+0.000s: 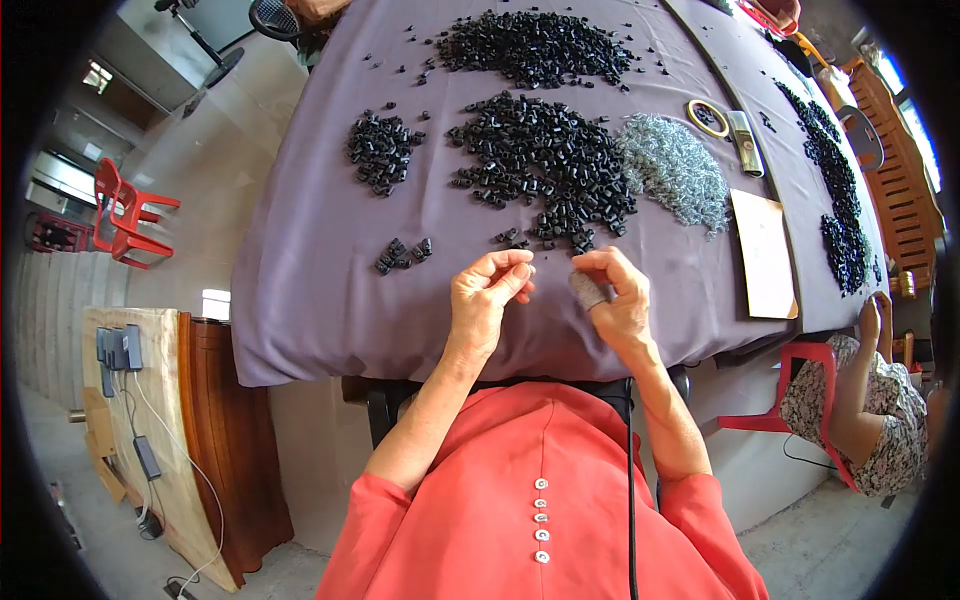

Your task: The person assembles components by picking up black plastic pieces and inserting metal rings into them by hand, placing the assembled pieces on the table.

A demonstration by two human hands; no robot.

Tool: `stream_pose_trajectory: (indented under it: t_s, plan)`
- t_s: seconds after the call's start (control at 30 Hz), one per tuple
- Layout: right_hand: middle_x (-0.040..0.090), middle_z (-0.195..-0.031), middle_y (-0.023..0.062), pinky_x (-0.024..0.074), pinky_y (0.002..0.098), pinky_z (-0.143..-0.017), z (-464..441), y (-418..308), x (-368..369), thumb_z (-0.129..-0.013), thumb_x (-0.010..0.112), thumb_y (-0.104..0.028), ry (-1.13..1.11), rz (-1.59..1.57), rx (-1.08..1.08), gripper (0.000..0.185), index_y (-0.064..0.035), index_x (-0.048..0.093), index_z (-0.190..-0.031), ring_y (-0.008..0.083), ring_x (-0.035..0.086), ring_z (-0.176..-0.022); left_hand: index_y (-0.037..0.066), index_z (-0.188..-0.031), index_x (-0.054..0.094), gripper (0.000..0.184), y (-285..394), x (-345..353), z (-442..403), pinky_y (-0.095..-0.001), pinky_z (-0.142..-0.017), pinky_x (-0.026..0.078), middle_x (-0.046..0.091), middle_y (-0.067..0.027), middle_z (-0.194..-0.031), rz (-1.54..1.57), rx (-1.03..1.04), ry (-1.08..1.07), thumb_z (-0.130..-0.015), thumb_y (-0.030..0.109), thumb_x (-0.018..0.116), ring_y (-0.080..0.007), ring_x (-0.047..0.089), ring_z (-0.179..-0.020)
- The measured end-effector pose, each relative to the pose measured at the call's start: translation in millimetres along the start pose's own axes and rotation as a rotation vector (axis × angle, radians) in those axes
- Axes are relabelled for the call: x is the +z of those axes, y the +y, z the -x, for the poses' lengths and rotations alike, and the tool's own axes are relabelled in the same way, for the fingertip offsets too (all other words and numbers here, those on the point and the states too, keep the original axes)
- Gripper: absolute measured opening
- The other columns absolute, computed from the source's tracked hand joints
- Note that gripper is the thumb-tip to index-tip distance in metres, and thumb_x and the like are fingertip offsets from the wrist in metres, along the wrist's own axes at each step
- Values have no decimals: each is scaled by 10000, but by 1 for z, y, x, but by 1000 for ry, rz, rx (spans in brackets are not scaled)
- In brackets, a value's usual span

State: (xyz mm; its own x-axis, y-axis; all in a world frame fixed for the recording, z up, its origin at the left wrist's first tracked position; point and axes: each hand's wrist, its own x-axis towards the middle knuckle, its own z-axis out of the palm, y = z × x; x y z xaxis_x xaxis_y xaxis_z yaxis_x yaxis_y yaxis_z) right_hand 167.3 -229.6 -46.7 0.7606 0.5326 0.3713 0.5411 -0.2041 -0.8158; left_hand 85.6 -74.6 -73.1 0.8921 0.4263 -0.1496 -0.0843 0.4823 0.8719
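My left hand [490, 295] is closed in a pinch over the purple cloth, near its front edge; what its fingertips hold is too small to make out. Just to the right is my right hand [615, 297], its thumb and index finger pressed together, with a grey wrap [588, 290] around the thumb. Anything between those fingertips is hidden. Beyond both hands lies a large pile of small black parts [545, 160], and against its right side a heap of small silvery metal pieces [675, 165]. A few black parts [403, 256] sit apart at the left.
More black piles [383, 150] lie left and at the back [535, 48]. A tape roll [707, 118], a metallic item [745, 143] and a cardboard sheet [764, 255] are at the right. A person [860, 410] sits at far right. A cable [631, 490] hangs down my front.
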Motion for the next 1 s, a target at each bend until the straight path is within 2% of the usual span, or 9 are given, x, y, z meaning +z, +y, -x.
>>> stream_pose_trajectory:
  t_s: [0.13,0.4,0.9,1.0]
  plan:
    - [604,-802,81,487,278,-652,4,-13,13,-698,640,72,-32,-44,-4,238,-24,587,-910,188,622,-725,27,-952,632,119,2,2,5,-214,-597,481,650,-61,-830,53,-77,10,-845,74,609,-115,613,-684]
    - [607,-811,90,492,299,-667,3,-15,24,-667,626,90,-55,12,-57,284,-27,587,-923,222,628,-757,18,-941,622,121,-6,-4,5,-215,-593,489,642,-47,-810,30,-65,-44,-844,91,617,-107,609,-670]
    - [603,-761,78,487,288,-634,9,-14,32,-678,645,64,-1,38,-78,254,-30,578,-905,203,610,-685,34,-912,585,99,-3,-9,5,-214,-575,487,615,-34,-770,-31,-93,-124,-866,122,596,-95,590,-654]
    - [597,-744,69,479,278,-611,9,-9,31,-670,661,58,-9,22,-86,213,-37,589,-846,192,597,-661,35,-915,584,96,-3,-11,5,-216,-569,490,613,-38,-772,-25,-101,-144,-869,119,591,-101,599,-650]
